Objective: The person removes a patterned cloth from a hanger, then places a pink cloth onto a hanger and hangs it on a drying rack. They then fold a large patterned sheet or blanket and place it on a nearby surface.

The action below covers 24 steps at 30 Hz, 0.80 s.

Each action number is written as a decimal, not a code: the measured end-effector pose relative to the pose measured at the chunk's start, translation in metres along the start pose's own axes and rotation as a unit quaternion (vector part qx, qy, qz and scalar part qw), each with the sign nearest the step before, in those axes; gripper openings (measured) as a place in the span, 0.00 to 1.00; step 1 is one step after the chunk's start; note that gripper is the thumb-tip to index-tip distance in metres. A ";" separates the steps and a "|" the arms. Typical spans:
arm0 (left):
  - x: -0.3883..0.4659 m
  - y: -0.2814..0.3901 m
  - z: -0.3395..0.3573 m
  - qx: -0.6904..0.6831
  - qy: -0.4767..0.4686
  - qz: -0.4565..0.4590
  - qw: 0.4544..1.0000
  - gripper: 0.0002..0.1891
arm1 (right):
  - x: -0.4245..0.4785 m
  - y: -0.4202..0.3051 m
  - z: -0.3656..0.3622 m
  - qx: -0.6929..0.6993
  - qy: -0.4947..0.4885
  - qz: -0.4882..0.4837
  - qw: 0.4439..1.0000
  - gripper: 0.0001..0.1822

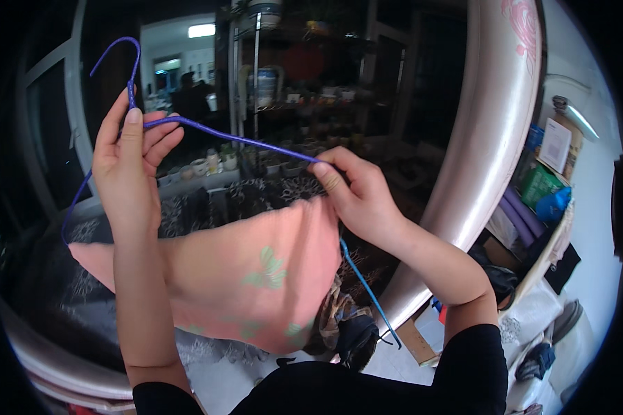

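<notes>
A purple wire clothes hanger [239, 139] is held up before me, its hook pointing up at the left. My left hand [135, 140] pinches it at the neck below the hook, thumb in front. My right hand [355, 192] grips the hanger's right shoulder between thumb and fingers. A pink cloth with green leaf-like prints [228, 275] hangs below, partly behind my left forearm; its left corner meets the hanger's left end. How its right side is attached is hidden by my right hand. A blue hanger [368, 288] shows to the right of the cloth, near dark crumpled clothing [350, 327].
Dark patterned fabric [187, 207] lies behind the cloth. Potted plants and a metal rack [259, 104] stand further back. A shiny pinkish curved surface [477, 155] rises at the right, with a green package [541, 182] and purple rolls [519, 215] beyond it.
</notes>
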<state>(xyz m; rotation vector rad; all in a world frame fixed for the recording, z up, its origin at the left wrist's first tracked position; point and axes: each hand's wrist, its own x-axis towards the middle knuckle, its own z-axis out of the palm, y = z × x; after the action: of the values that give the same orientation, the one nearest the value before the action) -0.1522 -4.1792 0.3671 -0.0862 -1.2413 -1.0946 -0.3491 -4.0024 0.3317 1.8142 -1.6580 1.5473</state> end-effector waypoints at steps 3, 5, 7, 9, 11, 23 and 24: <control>0.033 -0.024 -0.003 -0.015 0.002 -0.005 1.000 0.19 | 0.013 0.005 0.017 -0.031 0.016 0.019 0.999 0.07; 0.052 -0.044 -0.005 -0.050 -0.020 -0.001 0.999 0.19 | 0.021 0.006 0.026 -0.056 0.036 0.022 0.998 0.07; 0.066 -0.053 -0.005 -0.071 -0.030 0.005 0.997 0.19 | 0.030 0.016 0.034 -0.069 0.073 0.000 0.995 0.07; 0.075 -0.065 0.002 -0.096 -0.028 0.004 0.995 0.18 | 0.039 0.026 0.040 -0.099 0.101 0.025 0.990 0.07; 0.089 -0.070 0.000 -0.117 -0.039 0.007 0.992 0.18 | 0.050 0.033 0.052 -0.110 0.131 0.027 0.985 0.07; 0.204 -0.126 0.022 -0.125 -0.106 -0.013 0.986 0.21 | 0.165 0.056 0.053 -0.188 0.076 -0.134 0.970 0.11; 0.207 -0.121 0.017 -0.116 -0.115 -0.009 0.987 0.20 | 0.178 0.053 0.055 -0.186 0.087 -0.143 0.968 0.12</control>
<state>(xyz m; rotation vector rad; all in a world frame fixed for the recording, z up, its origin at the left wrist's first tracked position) -0.2663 -4.3601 0.4775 -0.3876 -1.3152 -1.2687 -0.4005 -4.1635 0.4256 1.5850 -1.4181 1.1463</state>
